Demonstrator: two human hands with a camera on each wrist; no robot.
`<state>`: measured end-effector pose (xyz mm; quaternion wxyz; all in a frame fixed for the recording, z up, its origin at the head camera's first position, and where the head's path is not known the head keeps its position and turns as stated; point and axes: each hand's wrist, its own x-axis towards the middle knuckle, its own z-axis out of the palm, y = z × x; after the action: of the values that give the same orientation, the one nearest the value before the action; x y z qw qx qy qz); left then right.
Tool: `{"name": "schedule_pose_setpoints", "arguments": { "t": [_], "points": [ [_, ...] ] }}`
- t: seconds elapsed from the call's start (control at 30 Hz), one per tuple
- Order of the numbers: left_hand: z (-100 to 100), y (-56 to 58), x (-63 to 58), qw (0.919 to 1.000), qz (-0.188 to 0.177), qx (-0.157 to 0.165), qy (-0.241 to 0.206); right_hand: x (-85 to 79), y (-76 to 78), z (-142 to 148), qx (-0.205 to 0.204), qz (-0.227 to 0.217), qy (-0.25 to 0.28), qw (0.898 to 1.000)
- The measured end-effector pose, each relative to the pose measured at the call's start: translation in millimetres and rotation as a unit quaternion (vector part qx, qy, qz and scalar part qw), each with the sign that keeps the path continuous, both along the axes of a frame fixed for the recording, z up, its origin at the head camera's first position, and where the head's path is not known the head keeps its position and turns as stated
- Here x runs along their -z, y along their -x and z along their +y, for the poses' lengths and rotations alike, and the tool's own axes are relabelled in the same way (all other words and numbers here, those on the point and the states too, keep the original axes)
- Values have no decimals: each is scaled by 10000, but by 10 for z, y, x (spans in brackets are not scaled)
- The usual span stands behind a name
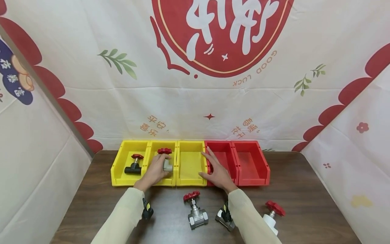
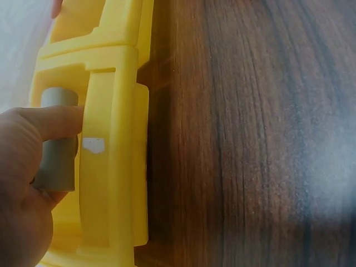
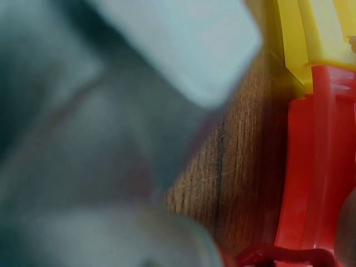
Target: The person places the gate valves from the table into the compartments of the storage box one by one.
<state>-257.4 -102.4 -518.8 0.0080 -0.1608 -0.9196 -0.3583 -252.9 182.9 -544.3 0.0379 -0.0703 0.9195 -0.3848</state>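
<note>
In the second yellow bin from the left, my left hand grips a grey valve with a red handwheel. The left wrist view shows the fingers and thumb around its grey pipe body. My right hand hovers at the border between the third yellow bin and the first red bin, fingers spread and holding nothing. Below the right wrist lies a metal valve, partly hidden by the wrist camera; a blurred metal body fills much of the right wrist view.
A black valve with a red handwheel sits in the leftmost yellow bin. Another metal valve lies on the wooden table in front of the bins. A white valve lies by the right sleeve. The second red bin ends the row.
</note>
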Motion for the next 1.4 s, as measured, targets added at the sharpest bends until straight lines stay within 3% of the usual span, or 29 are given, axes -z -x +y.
{"name": "schedule_pose_setpoints", "arguments": {
  "t": [0.57,0.8,1.4],
  "points": [
    [36,60,68,9985,-526,-31,148,-59,2,-10,-61,-116,-53,9999],
    [18,55,163,9991,-371,91,157,-57,-5,-14,-58,-100,-87,9999],
    [35,103,149,9977,-673,84,80,-39,7,-5,-67,-124,-86,9999]
  ]
}}
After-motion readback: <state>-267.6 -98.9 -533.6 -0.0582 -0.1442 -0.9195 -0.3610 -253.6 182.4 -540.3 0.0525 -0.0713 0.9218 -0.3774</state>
